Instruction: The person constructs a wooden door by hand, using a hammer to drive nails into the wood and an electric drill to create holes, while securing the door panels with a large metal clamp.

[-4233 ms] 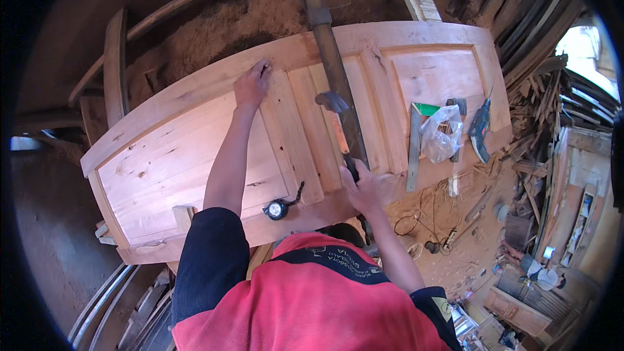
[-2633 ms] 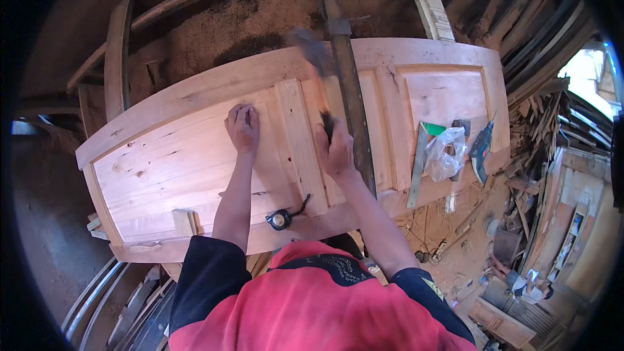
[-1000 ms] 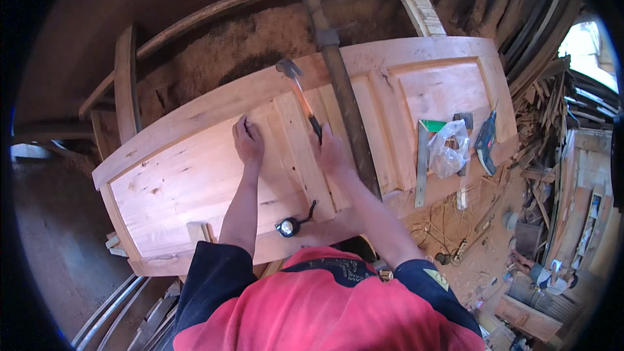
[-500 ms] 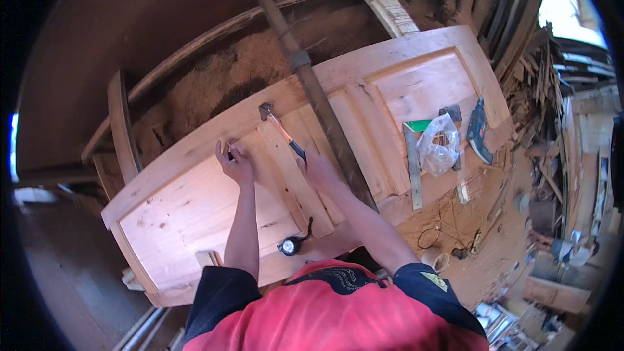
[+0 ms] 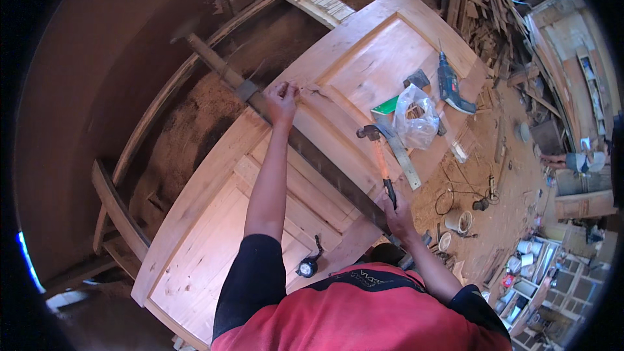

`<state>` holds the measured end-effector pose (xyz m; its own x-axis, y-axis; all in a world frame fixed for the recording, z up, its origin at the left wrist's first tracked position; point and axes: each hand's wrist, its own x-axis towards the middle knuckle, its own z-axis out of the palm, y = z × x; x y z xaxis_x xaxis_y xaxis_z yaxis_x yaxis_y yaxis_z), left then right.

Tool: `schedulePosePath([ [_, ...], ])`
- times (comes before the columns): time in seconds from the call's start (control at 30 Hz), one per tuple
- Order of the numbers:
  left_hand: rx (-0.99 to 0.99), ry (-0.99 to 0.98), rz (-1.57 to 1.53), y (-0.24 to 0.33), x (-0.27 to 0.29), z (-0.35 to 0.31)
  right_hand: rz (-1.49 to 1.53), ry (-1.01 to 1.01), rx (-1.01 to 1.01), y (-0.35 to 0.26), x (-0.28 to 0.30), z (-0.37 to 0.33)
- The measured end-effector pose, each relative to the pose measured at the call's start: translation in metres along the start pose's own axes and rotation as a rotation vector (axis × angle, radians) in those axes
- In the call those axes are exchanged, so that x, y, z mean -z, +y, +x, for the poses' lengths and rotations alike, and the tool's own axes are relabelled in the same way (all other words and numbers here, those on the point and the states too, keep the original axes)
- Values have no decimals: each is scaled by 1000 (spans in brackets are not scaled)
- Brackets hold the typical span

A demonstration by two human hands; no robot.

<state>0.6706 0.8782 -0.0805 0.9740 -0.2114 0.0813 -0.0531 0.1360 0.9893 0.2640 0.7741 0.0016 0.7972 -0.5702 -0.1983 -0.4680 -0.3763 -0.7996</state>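
Observation:
A curved-top wooden door (image 5: pixel 192 240) with raised panels lies flat before me, a long metal bar clamp (image 5: pixel 328 175) across it. My left hand (image 5: pixel 281 105) is over the door's far rail, just right of the clamp bar. Its fingers are pinched together; anything between them is too small to make out. My right hand (image 5: pixel 399 218), near the door's close edge, grips a claw hammer (image 5: pixel 381 159) by the dark end of its orange handle, head pointing away from me. A metal square (image 5: pixel 403 159) with a green stock lies beyond the hammer.
A clear plastic bag (image 5: pixel 417 123) and a drill (image 5: pixel 452 84) rest on the door's right part. A small round black lamp (image 5: pixel 307 265) sits near me. Cords (image 5: pixel 448 195) and a bucket (image 5: pixel 459 221) are on the sawdust-covered floor. Another person's arm (image 5: pixel 554 158) shows far right.
My view has turned right. My left hand has gone from the left panel across the clamp bar to its right side. My right hand has drawn the hammer rightward and closer to me.

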Motion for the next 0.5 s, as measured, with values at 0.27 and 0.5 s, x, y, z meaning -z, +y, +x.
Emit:
schedulePosePath([
  [0.27, 36, 13, 654, -30, -14, 17, 157, 59, -151, 3, -4, -1],
  [0.5, -132, -38, 923, -33, -13, 10, 103, -23, -164, -11, -16, 27],
])
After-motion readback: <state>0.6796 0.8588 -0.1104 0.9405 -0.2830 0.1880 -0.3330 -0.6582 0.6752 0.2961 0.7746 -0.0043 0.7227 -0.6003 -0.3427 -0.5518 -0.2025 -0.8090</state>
